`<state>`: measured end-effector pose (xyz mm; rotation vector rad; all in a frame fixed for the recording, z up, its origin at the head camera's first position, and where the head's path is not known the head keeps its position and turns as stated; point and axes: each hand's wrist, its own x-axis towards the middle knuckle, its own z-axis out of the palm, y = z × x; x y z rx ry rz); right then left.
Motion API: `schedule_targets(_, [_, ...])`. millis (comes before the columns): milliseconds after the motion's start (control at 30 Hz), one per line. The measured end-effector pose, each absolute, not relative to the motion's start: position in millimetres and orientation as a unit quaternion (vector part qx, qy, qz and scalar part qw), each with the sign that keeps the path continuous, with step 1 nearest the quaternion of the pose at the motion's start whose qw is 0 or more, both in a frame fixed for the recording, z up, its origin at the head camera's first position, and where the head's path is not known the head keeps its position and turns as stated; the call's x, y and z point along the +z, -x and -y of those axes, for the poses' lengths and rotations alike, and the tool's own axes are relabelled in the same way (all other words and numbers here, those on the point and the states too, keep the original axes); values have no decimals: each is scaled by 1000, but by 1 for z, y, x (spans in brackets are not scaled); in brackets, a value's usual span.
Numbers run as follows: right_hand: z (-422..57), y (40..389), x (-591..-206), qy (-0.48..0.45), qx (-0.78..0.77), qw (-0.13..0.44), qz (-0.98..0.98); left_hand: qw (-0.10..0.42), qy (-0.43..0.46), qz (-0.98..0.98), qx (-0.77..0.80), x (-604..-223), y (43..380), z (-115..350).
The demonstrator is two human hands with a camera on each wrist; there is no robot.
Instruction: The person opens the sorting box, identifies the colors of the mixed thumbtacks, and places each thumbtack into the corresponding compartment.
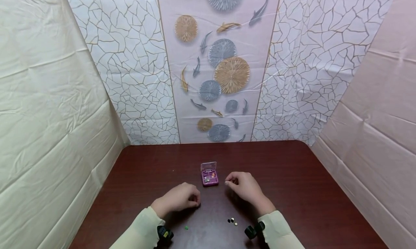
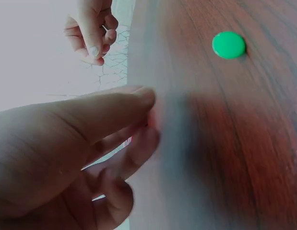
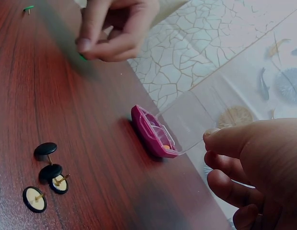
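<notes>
My left hand [image 1: 182, 197] is low over the table, thumb and forefinger pinching a small thumbtack. Only a sliver of green shows at its fingertips in the right wrist view; most of the tack is hidden. Another green thumbtack [image 2: 229, 45] lies on the table beside that hand. My right hand [image 1: 246, 187] hovers right of the pink pill box [image 1: 209, 178], fingers loosely curled, with nothing visible in them. The box stands with its clear lid [image 1: 208, 166] raised. Small coloured pieces, one of them orange [image 3: 166, 147], lie in its compartments.
Several black thumbtacks [image 3: 46, 149] lie in a cluster on the dark red-brown table [image 1: 156, 162], near my right wrist. Some show pale undersides and brass pins. Patterned cloth [image 1: 136, 79] hangs behind the table, with plain cloth at both sides.
</notes>
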<state>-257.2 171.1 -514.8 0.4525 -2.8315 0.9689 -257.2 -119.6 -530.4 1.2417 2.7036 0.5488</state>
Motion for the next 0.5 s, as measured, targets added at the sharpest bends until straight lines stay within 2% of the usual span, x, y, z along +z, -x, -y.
schedule_targets(167, [-170, 257, -515, -146, 320, 52, 935, -5, -377, -908, 183, -532, 268, 112])
schedule_targets(500, [-169, 260, -517, -147, 319, 47, 935, -69, -269, -940, 201, -521, 298, 84])
